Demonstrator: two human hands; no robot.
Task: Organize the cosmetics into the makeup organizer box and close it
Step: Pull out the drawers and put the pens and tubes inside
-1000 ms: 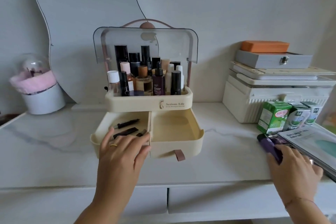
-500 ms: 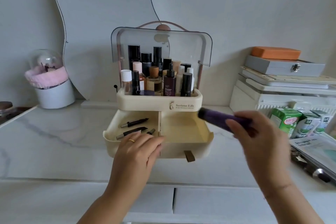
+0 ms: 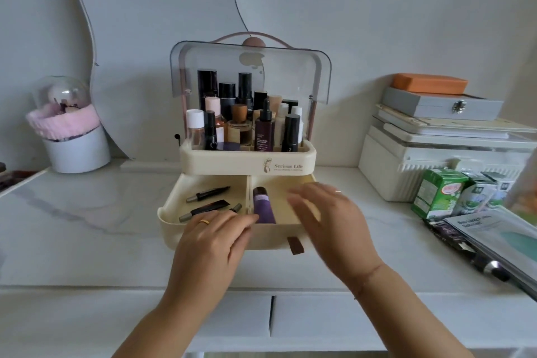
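A cream makeup organizer box (image 3: 308, 158) stands mid-table with its clear lid (image 3: 250, 67) raised and several bottles (image 3: 264, 131) upright in the top tray. Both lower drawers are pulled out. The left drawer (image 3: 174, 206) holds slim dark pencils and a small tube (image 3: 207, 193). A purple tube (image 3: 263, 205) lies in the right drawer (image 3: 279, 186), along its left wall. My left hand (image 3: 215, 238) rests flat on the front edge of the drawers, holding nothing. My right hand (image 3: 325, 221) hovers over the right drawer, fingers spread and blurred, clear of the tube.
At the right of the table lie green cartons (image 3: 438, 193), sheet-mask packets (image 3: 499, 238) and a dark pen-like item (image 3: 491, 267). Stacked white and grey boxes (image 3: 436, 154) stand behind them. A white cup with a pink band (image 3: 72, 136) stands at the left, and a wavy mirror (image 3: 151, 38) leans on the wall.
My right hand picked up the purple tube from the right side of the table, carried it leftward, and has let go of it in the right drawer. My left hand stayed on the drawer front.
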